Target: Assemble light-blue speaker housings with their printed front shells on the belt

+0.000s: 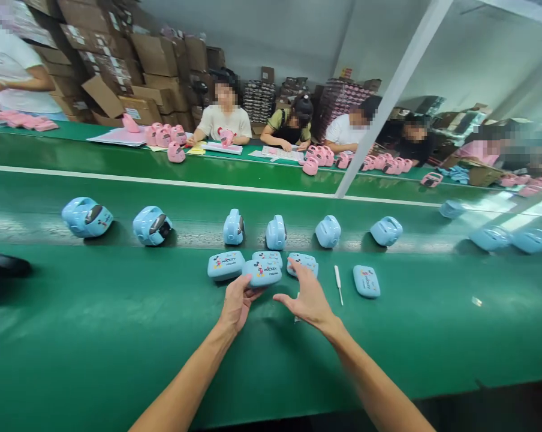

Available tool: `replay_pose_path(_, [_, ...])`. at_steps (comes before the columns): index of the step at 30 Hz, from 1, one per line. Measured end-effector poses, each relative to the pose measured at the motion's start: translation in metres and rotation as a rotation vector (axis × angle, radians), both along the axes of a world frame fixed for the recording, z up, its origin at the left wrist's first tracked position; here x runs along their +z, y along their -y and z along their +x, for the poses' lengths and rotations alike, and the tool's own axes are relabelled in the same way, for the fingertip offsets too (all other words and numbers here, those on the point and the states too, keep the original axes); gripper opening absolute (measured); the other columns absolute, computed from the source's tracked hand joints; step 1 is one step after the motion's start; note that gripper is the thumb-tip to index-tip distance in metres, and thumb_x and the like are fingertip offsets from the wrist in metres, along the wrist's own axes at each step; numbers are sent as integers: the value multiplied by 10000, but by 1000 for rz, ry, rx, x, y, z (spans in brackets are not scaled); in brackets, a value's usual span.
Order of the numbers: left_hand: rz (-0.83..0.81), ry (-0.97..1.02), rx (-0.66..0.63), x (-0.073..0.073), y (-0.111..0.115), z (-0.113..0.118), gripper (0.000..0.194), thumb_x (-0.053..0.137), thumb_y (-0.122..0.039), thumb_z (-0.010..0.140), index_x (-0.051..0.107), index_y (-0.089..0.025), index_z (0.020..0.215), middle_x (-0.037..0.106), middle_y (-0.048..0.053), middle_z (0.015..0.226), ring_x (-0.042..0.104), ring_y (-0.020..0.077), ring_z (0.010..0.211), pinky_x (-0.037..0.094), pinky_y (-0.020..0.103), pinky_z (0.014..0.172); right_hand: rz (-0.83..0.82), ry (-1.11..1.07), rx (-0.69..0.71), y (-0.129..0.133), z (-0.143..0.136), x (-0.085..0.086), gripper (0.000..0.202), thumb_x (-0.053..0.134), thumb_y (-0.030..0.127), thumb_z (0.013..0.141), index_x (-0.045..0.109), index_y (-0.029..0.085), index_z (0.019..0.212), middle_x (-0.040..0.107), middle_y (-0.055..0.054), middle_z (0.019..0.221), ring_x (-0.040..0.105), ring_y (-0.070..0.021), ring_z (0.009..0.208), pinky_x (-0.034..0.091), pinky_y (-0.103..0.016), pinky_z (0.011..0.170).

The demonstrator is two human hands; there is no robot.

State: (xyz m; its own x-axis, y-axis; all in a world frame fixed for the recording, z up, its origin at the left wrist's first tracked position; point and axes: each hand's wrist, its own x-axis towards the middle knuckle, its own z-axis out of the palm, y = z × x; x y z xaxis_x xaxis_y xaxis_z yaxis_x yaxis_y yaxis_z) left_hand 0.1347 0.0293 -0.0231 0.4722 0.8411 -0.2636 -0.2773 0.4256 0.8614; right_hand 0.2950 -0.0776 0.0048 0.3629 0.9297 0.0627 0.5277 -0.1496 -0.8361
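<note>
My left hand (238,303) grips a light blue case (262,273) with a cartoon mouse print and lettering, raised a little over the green table. My right hand (307,294) hovers just to its right, thumb and fingers apart, with nothing visible in it. Behind that hand lies a similar blue case (307,264), partly covered by the fingers. Another blue case (226,265) rests left of the held one, and one more (271,258) peeks out behind it. A white screwdriver-like tool (338,282) lies to the right, beside a separate blue case (367,281).
Several glossy blue rounded units (328,232) stand in a row on the belt beyond the cases. A dark object (5,265) sits at the left edge. A white post (392,96) rises past the belt. Across it, several people work among pink units (176,152).
</note>
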Motion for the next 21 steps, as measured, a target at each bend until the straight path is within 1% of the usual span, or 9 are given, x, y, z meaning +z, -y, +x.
replay_pose_path(2, [-118, 70, -18, 3, -1, 3, 429, 766, -453, 685, 717, -162, 996, 800, 121, 1001, 757, 309, 955, 584, 473, 890, 121, 281, 102, -13, 8, 0, 1071, 863, 523, 662, 367, 252, 1571, 375, -177, 1597, 318, -424, 1487, 262, -637, 1211])
replay_pose_path(3, [-132, 77, -31, 4, -1, 5, 414, 783, -445, 669, 717, -158, 960, 800, 115, 958, 759, 300, 913, 588, 455, 865, 148, 348, 185, -21, 11, 0, 1090, 871, 490, 654, 346, 258, 1581, 329, -173, 1625, 283, -424, 1508, 256, -638, 1215])
replay_pose_path(5, [-111, 90, -71, 6, -1, 13, 404, 808, -456, 657, 713, -152, 905, 794, 116, 932, 753, 288, 893, 584, 419, 846, 149, 378, 324, -39, 17, 1, 1037, 847, 385, 679, 349, 267, 1580, 404, -173, 1580, 377, -403, 1463, 317, -611, 1192])
replay_pose_path(7, [-93, 98, -71, 8, -4, 20, 411, 818, -472, 658, 712, -147, 885, 789, 124, 938, 747, 281, 907, 574, 406, 867, 132, 338, 382, -56, 25, 1, 946, 780, 255, 693, 397, 273, 1558, 547, -154, 1454, 533, -360, 1331, 402, -557, 1142])
replay_pose_path(11, [-24, 2, -169, 14, -17, 19, 454, 757, -534, 746, 746, -138, 968, 789, 147, 966, 739, 281, 971, 534, 446, 982, 98, 298, 323, -79, 44, -9, 841, 709, 209, 657, 518, 253, 1475, 659, -102, 1287, 643, -316, 1143, 480, -482, 1048])
replay_pose_path(14, [105, -142, -221, 19, -30, -4, 419, 808, -479, 721, 775, -181, 1014, 793, 109, 991, 728, 276, 1025, 512, 432, 1029, 54, 341, 282, -91, 54, -27, 796, 709, 240, 675, 536, 218, 1452, 674, -107, 1224, 654, -310, 1090, 493, -476, 1015])
replay_pose_path(17, [290, -257, -119, 25, -52, -41, 386, 787, -474, 738, 787, -186, 995, 790, 104, 940, 747, 281, 921, 575, 435, 919, 8, 424, 301, -98, 54, -43, 830, 782, 266, 678, 525, 187, 1463, 652, -151, 1263, 628, -336, 1132, 480, -500, 1039])
replay_pose_path(18, [365, -291, -33, 26, -64, -56, 390, 759, -485, 760, 781, -182, 1004, 787, 106, 931, 749, 277, 892, 587, 433, 892, -4, 454, 304, -99, 53, -47, 860, 813, 281, 673, 515, 181, 1474, 638, -166, 1293, 612, -347, 1162, 472, -509, 1052])
replay_pose_path(21, [548, -416, 408, 27, -114, -101, 385, 680, -453, 813, 720, -161, 1062, 755, 114, 1024, 727, 269, 949, 573, 446, 935, -9, 528, 292, -100, 49, -51, 940, 870, 322, 666, 476, 185, 1508, 607, -183, 1358, 556, -379, 1248, 448, -539, 1085])
